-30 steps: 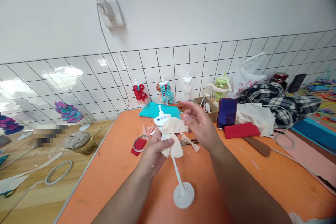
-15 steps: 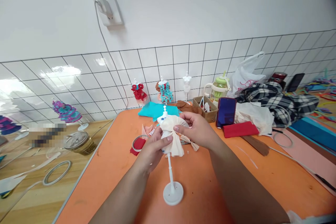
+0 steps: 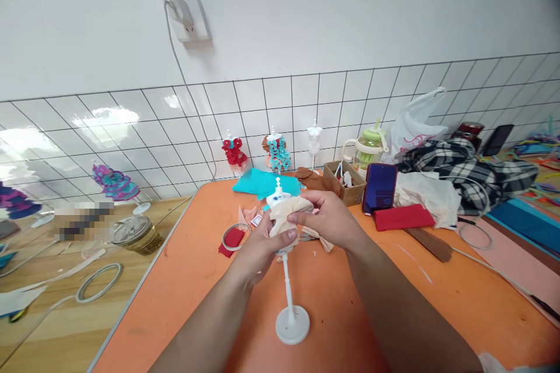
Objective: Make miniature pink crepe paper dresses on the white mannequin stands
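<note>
In front of me a small white dress form [image 3: 279, 199] stands upright on a thin post with a round base [image 3: 293, 324]. A gathered piece of cream crepe paper or cloth [image 3: 284, 210] covers its torso. My left hand [image 3: 262, 247] grips the torso from the left, thumb pressed over the cream piece. With its thumb and fingers, my right hand [image 3: 326, 218] pinches the upper right edge of that piece. Most of the torso is hidden behind hands and cream folds. Just beyond, partly behind my right hand, lies another cream gathered strip [image 3: 324, 241].
Behind are turquoise material [image 3: 249, 182], a cardboard box [image 3: 350, 192], a phone [image 3: 380, 188] and a folded red piece [image 3: 405, 217]. A tape roll [image 3: 236, 237] lies left of my hands. Decorated forms [image 3: 234, 153] stand by the tiled wall. A lidded jar [image 3: 137, 236] is further left.
The cream piece, hanging fanned below my fingers before, is now folded up and bunched against the torso. Both hands stay at the form, and the view has shifted slightly.
</note>
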The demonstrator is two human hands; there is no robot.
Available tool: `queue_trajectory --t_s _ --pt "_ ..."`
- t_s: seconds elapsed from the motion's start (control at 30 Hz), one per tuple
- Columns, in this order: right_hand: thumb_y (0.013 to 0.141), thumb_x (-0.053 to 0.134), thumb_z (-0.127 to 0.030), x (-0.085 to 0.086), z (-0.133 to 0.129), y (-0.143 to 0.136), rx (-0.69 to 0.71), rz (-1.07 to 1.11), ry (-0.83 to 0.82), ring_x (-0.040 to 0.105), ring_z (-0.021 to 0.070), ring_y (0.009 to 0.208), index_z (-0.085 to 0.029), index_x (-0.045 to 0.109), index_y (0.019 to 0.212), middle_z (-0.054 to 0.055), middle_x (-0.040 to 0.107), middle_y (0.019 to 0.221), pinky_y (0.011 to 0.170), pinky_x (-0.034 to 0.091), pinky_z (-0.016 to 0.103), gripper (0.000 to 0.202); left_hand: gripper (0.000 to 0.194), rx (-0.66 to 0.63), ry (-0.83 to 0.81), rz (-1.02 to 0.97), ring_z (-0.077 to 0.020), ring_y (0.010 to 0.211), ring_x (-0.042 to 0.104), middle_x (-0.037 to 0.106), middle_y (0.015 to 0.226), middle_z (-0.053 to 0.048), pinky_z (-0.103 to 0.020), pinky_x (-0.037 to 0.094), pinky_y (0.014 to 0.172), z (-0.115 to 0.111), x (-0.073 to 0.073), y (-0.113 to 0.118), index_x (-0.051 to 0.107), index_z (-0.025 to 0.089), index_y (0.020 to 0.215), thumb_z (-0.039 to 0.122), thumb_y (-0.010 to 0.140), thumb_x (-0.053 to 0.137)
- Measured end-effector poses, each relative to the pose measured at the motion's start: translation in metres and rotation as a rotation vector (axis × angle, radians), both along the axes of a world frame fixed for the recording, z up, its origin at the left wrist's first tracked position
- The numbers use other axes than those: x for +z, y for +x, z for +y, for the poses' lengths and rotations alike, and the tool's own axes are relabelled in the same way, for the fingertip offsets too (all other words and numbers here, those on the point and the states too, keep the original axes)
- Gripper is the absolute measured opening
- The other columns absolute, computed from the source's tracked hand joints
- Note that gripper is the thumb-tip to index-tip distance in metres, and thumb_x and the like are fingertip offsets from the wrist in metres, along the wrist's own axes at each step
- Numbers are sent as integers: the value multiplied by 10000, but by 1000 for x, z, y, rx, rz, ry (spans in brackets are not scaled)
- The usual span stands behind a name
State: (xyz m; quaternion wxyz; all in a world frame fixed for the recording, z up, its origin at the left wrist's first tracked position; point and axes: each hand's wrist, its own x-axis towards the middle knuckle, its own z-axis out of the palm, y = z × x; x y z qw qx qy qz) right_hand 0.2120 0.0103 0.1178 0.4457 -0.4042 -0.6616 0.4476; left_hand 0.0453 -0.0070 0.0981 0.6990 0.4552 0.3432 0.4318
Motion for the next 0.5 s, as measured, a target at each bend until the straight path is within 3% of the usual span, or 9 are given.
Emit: queue_trajectory --t_s 0.13,0.2,0.33,0.5 --pt "708 695 -344 2 0 4 46 -60 -56 617 181 726 -159 709 809 26 699 788 630 471 272 212 363 -166 -25 -27 -161 737 506 575 793 -38 -278 373 659 -2 -3 -4 633 166 1037 298 711 724" --pt "730 666 -331 1 1 4 26 -126 -54 619 184 734 -160 704 779 26 694 776 642 474 277 182 378 -201 -10 -25 -164 742 508 581 810 -40 -278 367 671 -2 -3 -4 636 177 1062 293 713 724" --pt "734 646 -288 -2 2 1 -28 -160 -13 620 173 716 -175 656 778 12 677 751 628 474 270 122 432 -151 -8 -22 -175 757 519 596 851 -50 -276 373 662 -3 -1 -1 600 199 1157 337 757 689" --pt "706 673 -303 -6 3 -4 -84 -67 -84 596 138 572 -223 516 923 -22 662 720 503 456 236 280 540 -59 -12 -1 -155 737 513 596 943 -55 -251 373 608 -3 2 1 521 234 1252 341 754 703"
